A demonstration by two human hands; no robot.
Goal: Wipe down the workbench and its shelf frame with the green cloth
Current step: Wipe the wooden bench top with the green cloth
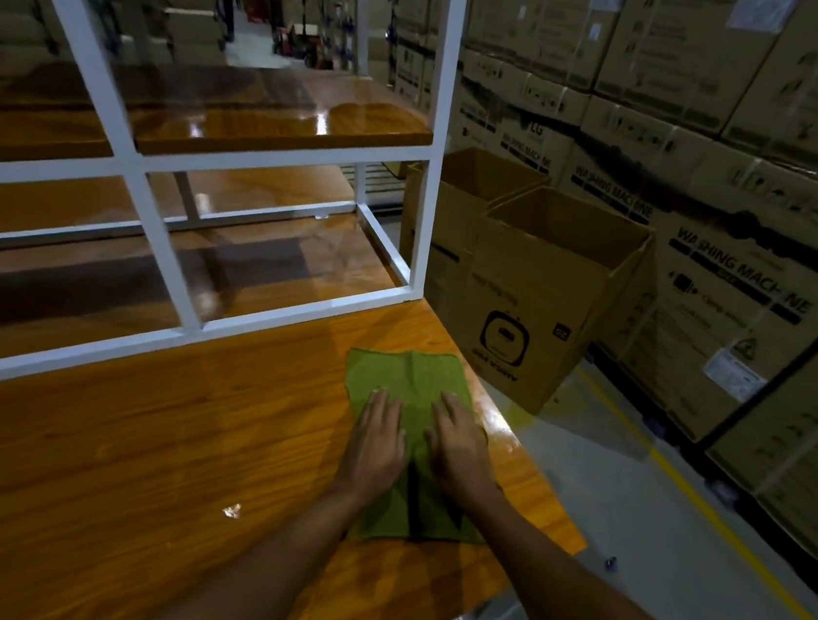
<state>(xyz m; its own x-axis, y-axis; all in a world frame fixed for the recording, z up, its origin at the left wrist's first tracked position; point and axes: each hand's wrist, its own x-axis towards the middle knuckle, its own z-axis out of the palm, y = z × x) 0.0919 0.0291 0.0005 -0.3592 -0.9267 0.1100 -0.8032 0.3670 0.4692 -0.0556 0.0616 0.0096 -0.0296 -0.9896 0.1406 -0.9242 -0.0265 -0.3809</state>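
Note:
The green cloth [407,378] lies spread flat on the glossy wooden workbench [135,457], close to its right edge. My left hand [376,446] rests palm down on the cloth's left half, fingers together and flat. My right hand [457,448] presses flat on the cloth's right half, right beside the left hand. Neither hand grips the fabric. The white metal shelf frame [434,159] stands on the bench behind the cloth, with wooden shelf boards [275,126] inside it.
Two open cardboard boxes [547,285] stand on the floor just right of the bench. Stacked washing machine cartons [745,205] line the right wall. A small pale scrap [232,510] lies on the bench left of my arms. A yellow floor line [728,529] runs along the aisle.

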